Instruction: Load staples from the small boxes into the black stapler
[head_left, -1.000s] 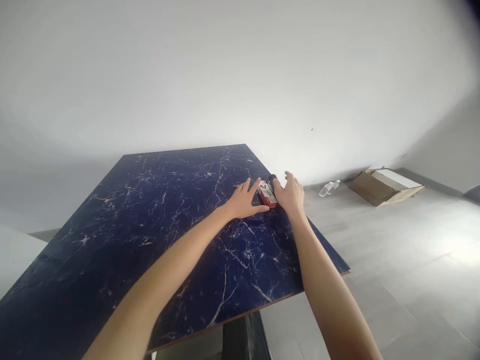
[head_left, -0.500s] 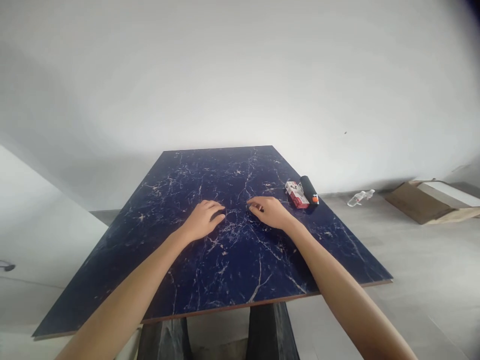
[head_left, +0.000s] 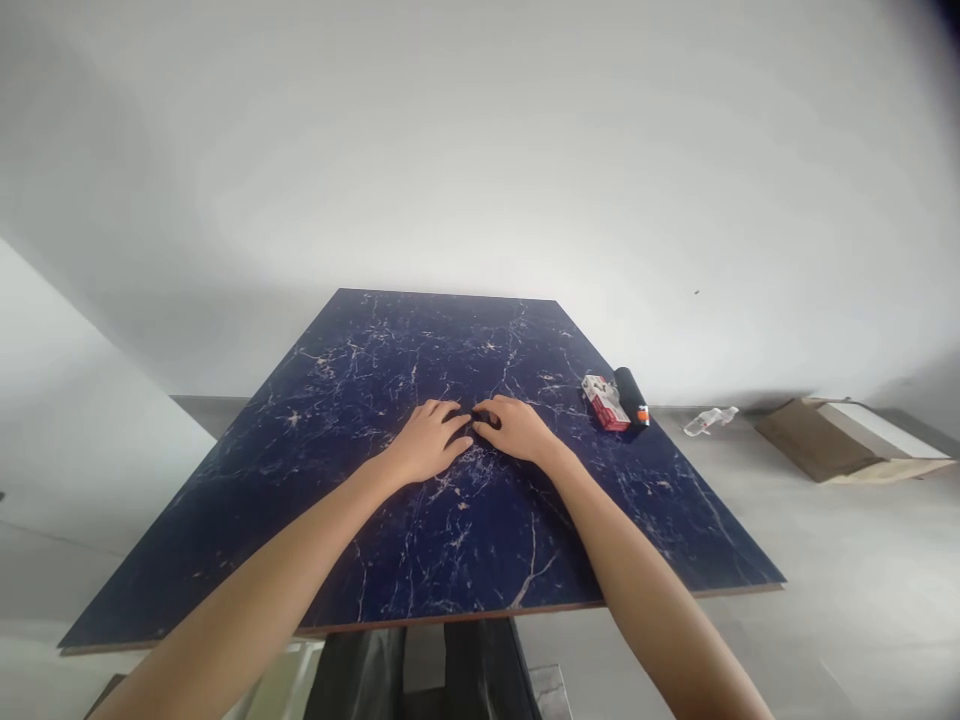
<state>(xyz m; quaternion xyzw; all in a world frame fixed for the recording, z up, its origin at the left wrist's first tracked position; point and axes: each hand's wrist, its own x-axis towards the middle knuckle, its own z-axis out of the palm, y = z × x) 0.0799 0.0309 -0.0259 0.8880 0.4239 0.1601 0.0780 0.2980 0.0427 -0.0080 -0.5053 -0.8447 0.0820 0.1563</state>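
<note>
Both hands are over the middle of a dark blue, marble-patterned tabletop. My left hand is open, palm down, its fingers apart and pointing right. Close to its fingertips, my right hand is curved with thumb and fingers spread a little; nothing shows in it. The fingertips of the two hands nearly meet, and I cannot tell whether they touch. To the right of my right hand lie a small red and white box and a black roll with an orange mark, side by side.
Behind the tabletop stands a pale wall. On the floor to the right are a clear plastic bottle and a brown cardboard box. My legs are below the table's front edge.
My hands have come closer together, mostly by the right hand moving left and the left hand slightly right. The view has tilted and shifted a little. The box and roll stay on the table.
</note>
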